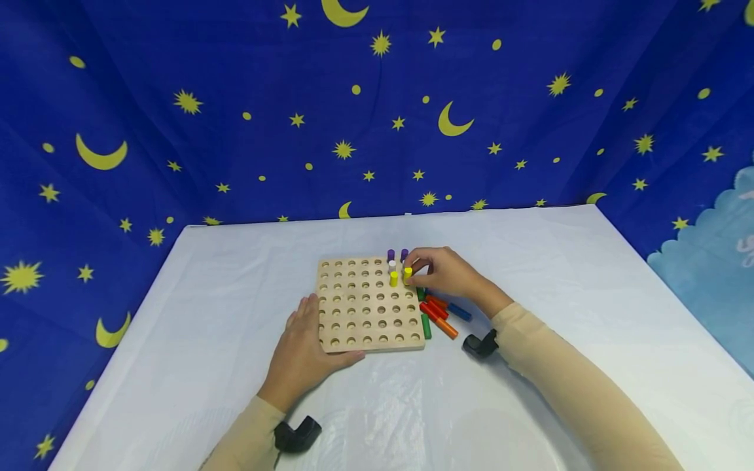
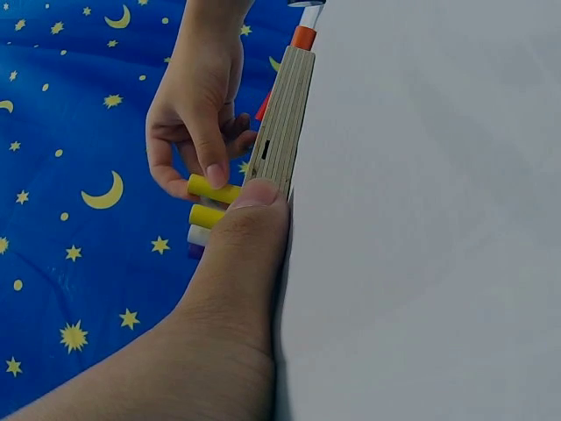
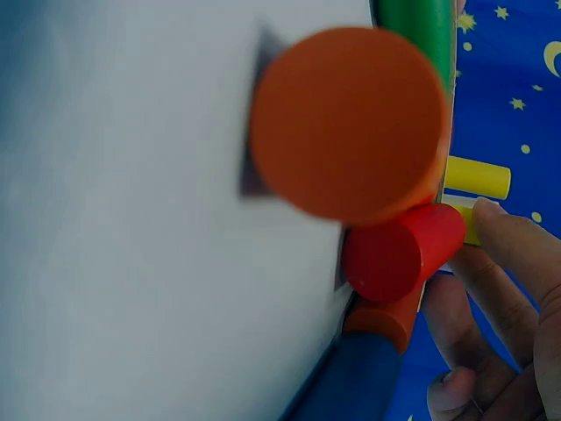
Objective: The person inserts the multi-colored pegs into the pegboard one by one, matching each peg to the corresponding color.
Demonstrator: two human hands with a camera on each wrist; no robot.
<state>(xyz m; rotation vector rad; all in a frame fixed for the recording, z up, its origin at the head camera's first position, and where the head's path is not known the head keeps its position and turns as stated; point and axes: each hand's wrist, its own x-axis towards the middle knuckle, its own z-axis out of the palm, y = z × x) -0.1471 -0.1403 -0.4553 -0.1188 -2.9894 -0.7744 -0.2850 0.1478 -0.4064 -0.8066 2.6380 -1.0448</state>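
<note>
A square wooden pegboard (image 1: 366,304) with rows of round holes lies on the table. My right hand (image 1: 444,271) pinches a yellow peg (image 1: 408,276) between thumb and fingers, upright at a hole near the board's right edge. Another yellow peg (image 1: 394,279) stands just left of it. Behind these are a white peg (image 1: 392,265) and two purple pegs, the left purple peg (image 1: 391,253) and the right purple peg (image 1: 404,252). My left hand (image 1: 302,350) braces the board's near left corner, fingers along the left side. Its thumb (image 2: 245,232) presses the front edge.
Loose pegs lie right of the board: a red peg (image 1: 429,310), an orange peg (image 1: 446,327), a blue peg (image 1: 459,311), a green peg (image 1: 426,326) and others. A white cloth (image 1: 235,275) covers the table. A blue star-patterned curtain (image 1: 283,85) hangs behind it.
</note>
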